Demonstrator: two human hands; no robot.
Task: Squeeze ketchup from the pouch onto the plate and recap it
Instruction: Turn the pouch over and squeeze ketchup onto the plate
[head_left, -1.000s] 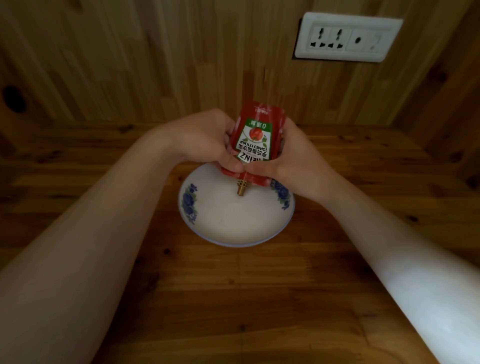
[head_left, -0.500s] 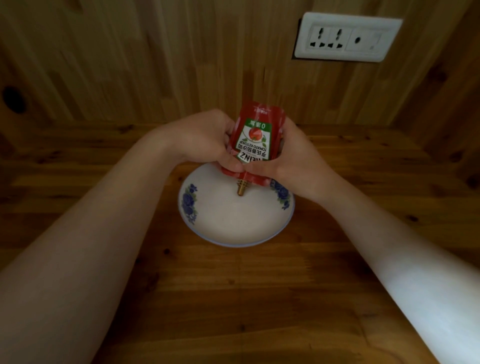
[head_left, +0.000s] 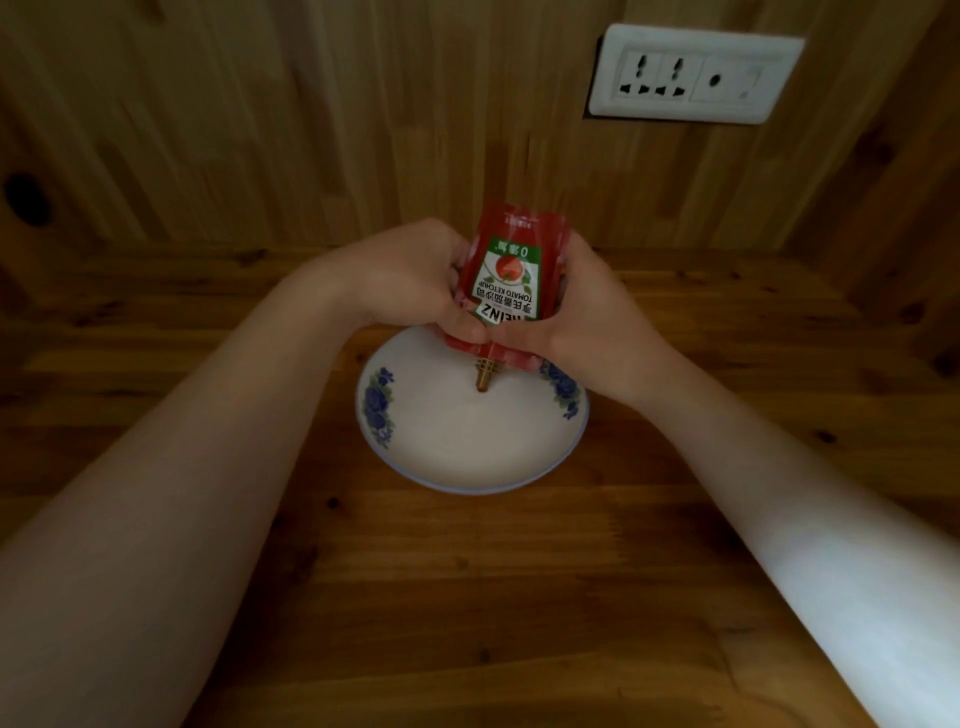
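Note:
A red ketchup pouch (head_left: 511, 270) with a green and white label hangs upside down over the far half of a white plate (head_left: 467, 447) with blue flowers on its rim. Its bare spout (head_left: 484, 378) points down at the plate, with a small red bit at the tip. My left hand (head_left: 410, 280) grips the pouch from the left, thumb pressed on the label. My right hand (head_left: 587, 317) grips it from the right. No cap is in view. The plate's white middle shows no ketchup.
The plate stands on a wooden table (head_left: 467, 597) against a wood-panelled wall. A white socket panel (head_left: 691, 75) is on the wall at the upper right. A dark round hole (head_left: 26, 200) is in the wall at the left.

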